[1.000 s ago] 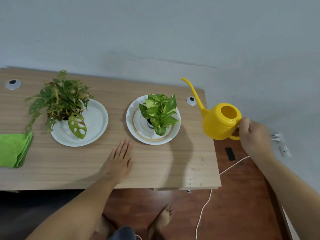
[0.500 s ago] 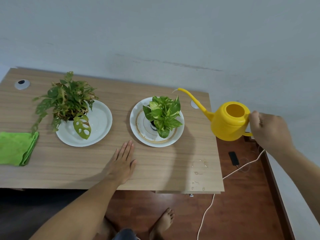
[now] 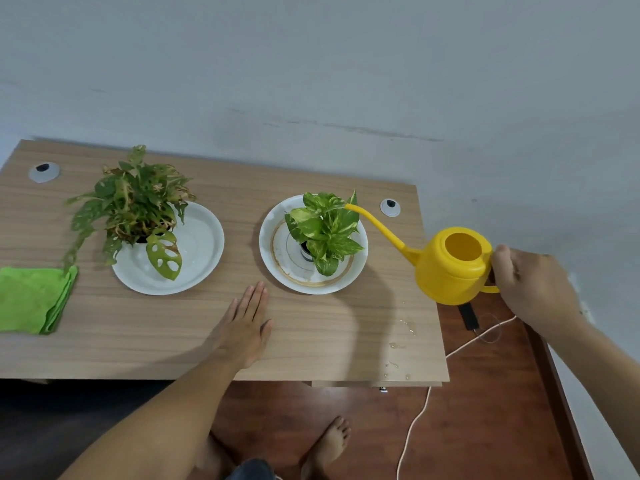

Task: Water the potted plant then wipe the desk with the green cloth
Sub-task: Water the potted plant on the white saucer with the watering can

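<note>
Head view, sole camera. Right hand (image 3: 533, 289) is closed around the handle of the yellow watering can (image 3: 453, 266), held off the desk's right edge, spout tip touching the leaves of the right potted plant (image 3: 323, 230) on its white plate (image 3: 277, 251). No stream of water can be made out. Left hand (image 3: 244, 327) lies flat, fingers extended, holding nothing, on the desk (image 3: 138, 341). Droplets (image 3: 398, 344) mark the near right corner. Green cloth (image 3: 33, 299) lies folded at far left, untouched. Assessment: watering just starting; wiping outstanding.
</note>
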